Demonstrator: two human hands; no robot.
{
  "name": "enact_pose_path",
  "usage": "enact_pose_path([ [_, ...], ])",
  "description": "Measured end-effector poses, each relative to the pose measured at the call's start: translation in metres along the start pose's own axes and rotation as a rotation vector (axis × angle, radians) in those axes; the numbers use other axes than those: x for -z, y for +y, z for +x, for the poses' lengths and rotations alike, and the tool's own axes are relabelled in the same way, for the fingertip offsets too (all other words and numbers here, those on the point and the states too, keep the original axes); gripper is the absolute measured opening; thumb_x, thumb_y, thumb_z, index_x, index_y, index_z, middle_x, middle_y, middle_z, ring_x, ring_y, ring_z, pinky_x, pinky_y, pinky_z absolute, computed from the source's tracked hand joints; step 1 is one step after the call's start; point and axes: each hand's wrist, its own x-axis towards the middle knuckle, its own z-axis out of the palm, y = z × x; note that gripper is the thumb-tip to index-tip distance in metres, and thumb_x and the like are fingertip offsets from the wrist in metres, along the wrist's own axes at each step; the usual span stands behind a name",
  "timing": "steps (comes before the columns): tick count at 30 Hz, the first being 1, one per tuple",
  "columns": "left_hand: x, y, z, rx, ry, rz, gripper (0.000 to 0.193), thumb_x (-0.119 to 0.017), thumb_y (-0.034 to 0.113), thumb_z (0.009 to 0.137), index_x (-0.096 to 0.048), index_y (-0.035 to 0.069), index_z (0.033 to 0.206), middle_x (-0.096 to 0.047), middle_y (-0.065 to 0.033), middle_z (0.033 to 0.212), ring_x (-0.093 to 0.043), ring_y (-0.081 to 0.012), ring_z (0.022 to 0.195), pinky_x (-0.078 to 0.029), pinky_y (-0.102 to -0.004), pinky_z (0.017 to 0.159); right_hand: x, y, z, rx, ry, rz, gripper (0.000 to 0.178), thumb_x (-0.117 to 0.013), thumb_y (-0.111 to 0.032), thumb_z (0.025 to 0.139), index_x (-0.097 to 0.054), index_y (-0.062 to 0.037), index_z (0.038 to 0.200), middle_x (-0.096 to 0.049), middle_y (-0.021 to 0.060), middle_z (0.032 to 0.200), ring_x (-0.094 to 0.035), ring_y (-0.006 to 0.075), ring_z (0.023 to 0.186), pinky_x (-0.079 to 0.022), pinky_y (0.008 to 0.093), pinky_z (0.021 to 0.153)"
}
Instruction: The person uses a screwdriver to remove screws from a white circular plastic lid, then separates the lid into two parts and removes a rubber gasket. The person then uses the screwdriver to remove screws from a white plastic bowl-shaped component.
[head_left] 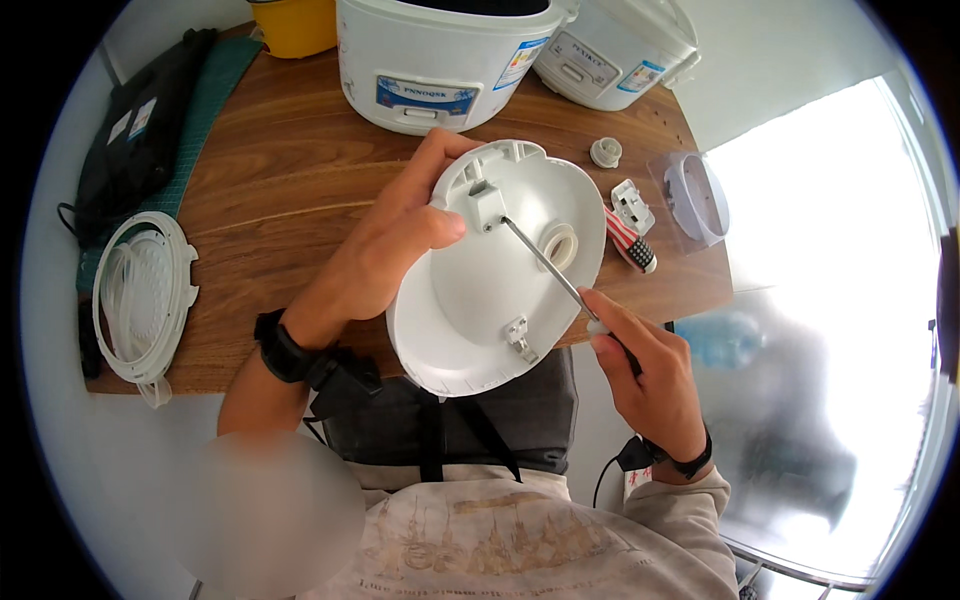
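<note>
My left hand [395, 250] is closed on the upper left rim of a white rice cooker lid shell [450, 310], its thumb on the inner face. The shell is tilted over the table's front edge, hollow side toward me. In my right hand [648, 375] is a screwdriver [548, 262], its steel shaft slanting up and left. Its tip touches a small raised block [487, 205] with screw holes near the lid's top. A round collar [558, 246] and a small latch piece [519, 338] sit elsewhere inside the shell.
Two white rice cooker bodies [365, 60] [600, 75] stand at the back. To the right lie a round cap [605, 152], a white bracket [632, 207], a red-striped handle [628, 240] and an oval cover [698, 200]. At left are a round inner lid [185, 265] and black bag [130, 130].
</note>
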Motion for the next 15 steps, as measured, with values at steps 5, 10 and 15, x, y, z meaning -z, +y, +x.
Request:
enact_pose_path([
  [5, 0.000, 0.002, 0.000, 0.065, -0.017, -0.025, 0.056, -0.051, 0.028, 0.085, -0.043, 0.003, 0.134, -0.052, -0.0111, 0.124, -0.048, -0.0189, 0.116, -0.038, -0.0331, 0.102, 0.008, 0.003, 0.000, 0.047, 0.007, -0.233, 0.044, -0.067, -0.002, 0.088, -0.064, -0.0112, 0.131, -0.068, 0.0092, 0.089, -0.065, 0.0272, 0.065, -0.052, 0.0373, 0.058],
  [10, -0.002, 0.003, 0.001, 0.127, -0.078, -0.055, 0.056, -0.051, 0.029, 0.084, -0.044, 0.002, 0.133, -0.053, -0.0105, 0.124, -0.049, -0.0184, 0.116, -0.038, -0.0331, 0.102, 0.031, 0.009, 0.008, 0.128, -0.034, -0.479, 0.049, -0.072, -0.002, 0.081, -0.068, -0.0172, 0.127, -0.060, 0.0037, 0.079, -0.060, 0.0236, 0.060, -0.048, 0.0369, 0.052],
  [15, -0.003, 0.009, 0.001, 0.164, -0.166, -0.021, 0.056, -0.052, 0.029, 0.083, -0.046, 0.002, 0.131, -0.055, -0.0094, 0.122, -0.050, -0.0179, 0.114, -0.040, -0.0325, 0.101, 0.060, 0.003, 0.025, 0.172, -0.177, -0.500, 0.047, -0.073, -0.001, 0.078, -0.070, -0.0152, 0.123, -0.056, 0.0068, 0.074, -0.057, 0.0257, 0.060, -0.045, 0.0380, 0.054],
])
